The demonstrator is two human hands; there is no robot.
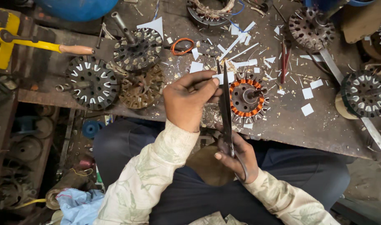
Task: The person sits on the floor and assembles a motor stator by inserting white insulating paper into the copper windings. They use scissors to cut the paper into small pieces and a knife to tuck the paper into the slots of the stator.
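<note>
My left hand (188,102) pinches a small white paper strip (220,77) between thumb and fingers. My right hand (236,156) grips the handles of long dark scissors (226,104), whose blades point up and meet the strip. Just behind the blades, on the worn metal workbench (315,125), lies a round motor stator with orange copper winding (247,98) and white paper in some slots.
Several more slotted stator cores (91,82) lie on the bench, left and right. White paper scraps (307,109) and strips litter it. An orange wire loop (182,46), a yellow lever tool (28,41) with wooden handle and a blue drum (76,8) sit further back.
</note>
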